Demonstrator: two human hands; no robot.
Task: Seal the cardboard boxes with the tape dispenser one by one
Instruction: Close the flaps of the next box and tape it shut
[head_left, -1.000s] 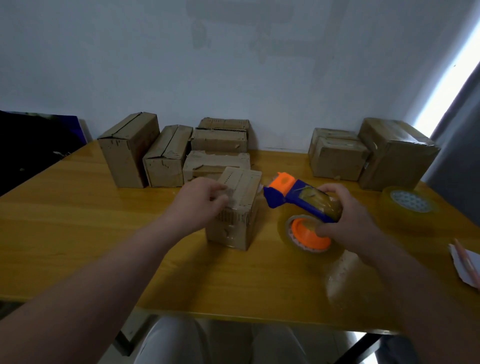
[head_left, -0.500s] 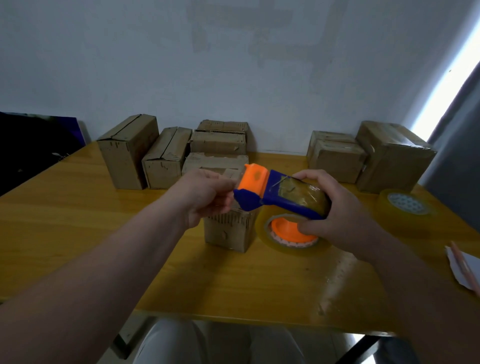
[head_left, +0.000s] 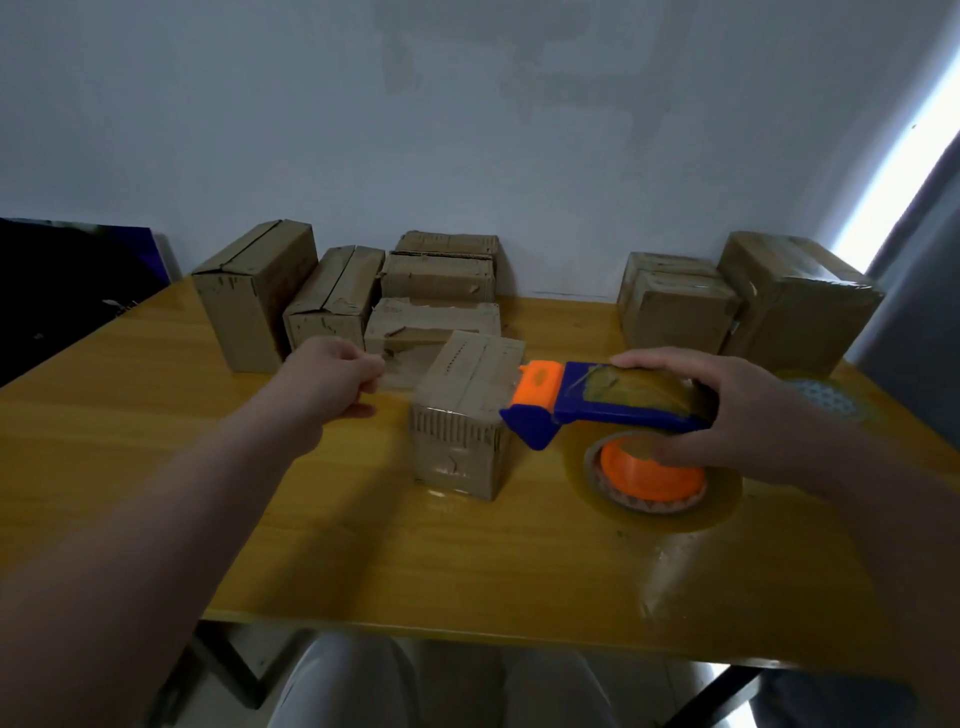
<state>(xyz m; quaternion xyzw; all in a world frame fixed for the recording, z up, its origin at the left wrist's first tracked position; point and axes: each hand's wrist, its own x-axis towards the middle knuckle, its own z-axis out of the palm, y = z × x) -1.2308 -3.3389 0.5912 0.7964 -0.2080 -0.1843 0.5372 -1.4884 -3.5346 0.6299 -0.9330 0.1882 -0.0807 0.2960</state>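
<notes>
A small cardboard box (head_left: 464, 387) stands mid-table on the yellow table (head_left: 156, 441). My right hand (head_left: 737, 415) grips the blue and orange tape dispenser (head_left: 613, 402) just right of the box, its orange mouth at the box's top right edge. The dispenser's clear tape roll with an orange core (head_left: 657, 480) hangs under it near the tabletop. My left hand (head_left: 332, 379) is left of the box, fingers curled, pinching the end of a clear tape strip (head_left: 397, 376) that stretches across the box top to the dispenser.
Several cardboard boxes (head_left: 332, 299) line the back left by the wall, and two more boxes (head_left: 795, 301) stand at the back right. A spare tape roll (head_left: 826, 402) lies at the right edge. A dark panel (head_left: 62, 270) sits left of the table.
My left hand left the dispenser's mouth and drew left with the tape end. My right hand carried the dispenser right and down, level with the box top.
</notes>
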